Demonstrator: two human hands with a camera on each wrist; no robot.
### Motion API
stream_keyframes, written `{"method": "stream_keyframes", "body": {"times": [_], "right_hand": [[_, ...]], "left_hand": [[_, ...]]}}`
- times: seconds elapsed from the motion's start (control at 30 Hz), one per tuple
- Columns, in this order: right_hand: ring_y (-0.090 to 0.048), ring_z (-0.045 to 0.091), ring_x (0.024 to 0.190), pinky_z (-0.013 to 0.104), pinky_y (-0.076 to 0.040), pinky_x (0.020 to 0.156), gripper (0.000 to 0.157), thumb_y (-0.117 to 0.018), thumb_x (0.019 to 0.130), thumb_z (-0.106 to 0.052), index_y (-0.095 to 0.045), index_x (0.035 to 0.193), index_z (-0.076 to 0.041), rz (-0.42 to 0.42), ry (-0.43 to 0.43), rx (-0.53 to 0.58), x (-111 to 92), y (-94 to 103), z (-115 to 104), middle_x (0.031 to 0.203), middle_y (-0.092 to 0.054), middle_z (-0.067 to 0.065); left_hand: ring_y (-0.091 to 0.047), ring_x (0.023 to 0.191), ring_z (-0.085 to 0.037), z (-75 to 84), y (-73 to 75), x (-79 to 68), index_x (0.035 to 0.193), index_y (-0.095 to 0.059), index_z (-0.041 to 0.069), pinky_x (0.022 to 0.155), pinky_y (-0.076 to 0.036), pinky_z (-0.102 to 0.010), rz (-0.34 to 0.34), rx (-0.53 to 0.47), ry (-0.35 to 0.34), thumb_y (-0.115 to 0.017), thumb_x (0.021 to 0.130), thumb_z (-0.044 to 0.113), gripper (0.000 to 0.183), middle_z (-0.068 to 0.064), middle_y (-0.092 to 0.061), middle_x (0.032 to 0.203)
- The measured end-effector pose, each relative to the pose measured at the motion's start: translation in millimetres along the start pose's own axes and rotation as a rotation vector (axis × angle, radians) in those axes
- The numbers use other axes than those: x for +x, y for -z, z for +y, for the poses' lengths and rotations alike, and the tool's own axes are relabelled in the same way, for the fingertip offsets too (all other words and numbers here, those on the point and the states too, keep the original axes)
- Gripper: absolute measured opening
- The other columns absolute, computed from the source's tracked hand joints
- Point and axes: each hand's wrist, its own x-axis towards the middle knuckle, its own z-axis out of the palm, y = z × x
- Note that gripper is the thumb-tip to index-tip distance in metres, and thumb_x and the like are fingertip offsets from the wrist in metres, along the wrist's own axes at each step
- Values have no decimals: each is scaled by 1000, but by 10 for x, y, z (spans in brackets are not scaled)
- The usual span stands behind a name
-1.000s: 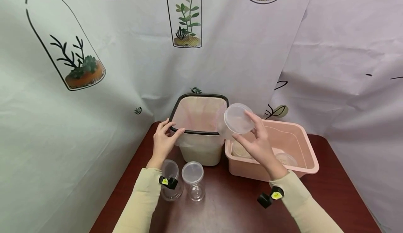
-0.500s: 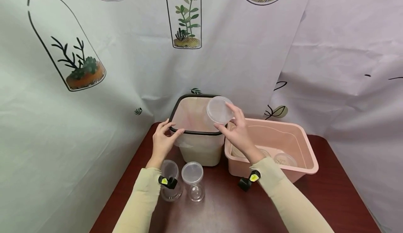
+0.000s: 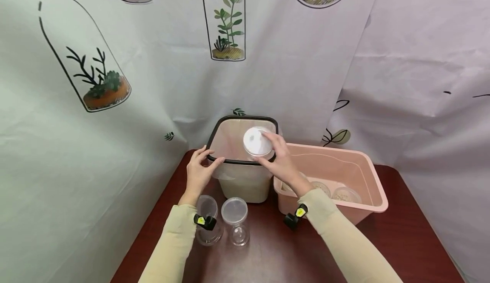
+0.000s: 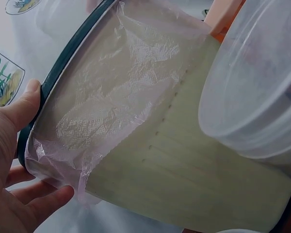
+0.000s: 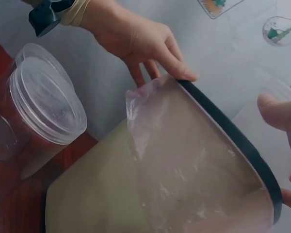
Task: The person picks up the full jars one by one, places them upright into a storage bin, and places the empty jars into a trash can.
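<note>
A pale trash bin point(image 3: 245, 189) with a dark rim stands upright on the table, lined with a thin pinkish plastic bag point(image 4: 116, 87). My left hand point(image 3: 198, 174) grips the rim at its near left corner, thumb and fingers on either side of it in the left wrist view. Over the bin's mouth, my right hand point(image 3: 281, 162) holds a clear plastic jar point(image 3: 257, 142) between thumb and fingers, a bright round end toward the head camera. Two clear lidded jars stand in front of the bin: one by the left wrist point(image 3: 207, 206), another just right of it point(image 3: 234, 210).
Right of the bin sits a pink rectangular basin point(image 3: 344, 155). Inside it lie several clear round containers point(image 3: 346, 194). Everything stands on a dark red table point(image 3: 260, 253); a white cloth point(image 3: 298, 83) printed with plants in jars hangs behind.
My right hand has carried the jar left from above the basin to over the bin's mouth, then lowered and turned it. My left hand stays on the rim.
</note>
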Motion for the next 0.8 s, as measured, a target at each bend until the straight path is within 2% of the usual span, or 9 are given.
{"method": "stream_keyframes", "body": {"times": [0.2,0.37,0.53,0.8], "right_hand": [[-38,37,119,52,-36,93,71,-81,72,-18,-47,133,-9,-74,-10,-76,-4,-50,42,128,-40,22],[-38,37,119,52,-34,95,59,-79,74,-17,-54,126,-4,-96,34,-87,2,-72,79,126,-44,25],[-40,34,118,50,-33,97,52,-76,78,-16,-56,123,-4,-77,72,-88,-14,-71,79,124,-47,22],[-44,34,116,49,-37,94,49,-76,77,-13,-57,121,-2,6,162,-89,-80,-70,-9,123,-49,20]], "left_hand": [[-58,87,-24,-10,-1,-6,103,-70,4,75,-49,-39,-4,-1,-4,-82,71,27,41,-16,-54,125],[-57,98,-27,-15,-7,-2,103,-69,4,78,-47,-40,0,9,-11,-82,70,28,42,-17,-54,125],[-56,102,-28,-8,-11,-7,102,-69,3,81,-47,-42,2,-6,-6,-82,70,28,43,-18,-54,125],[-58,90,-25,-14,-13,-8,101,-70,3,77,-48,-40,12,-25,-4,-82,70,26,41,-19,-54,125]]}}
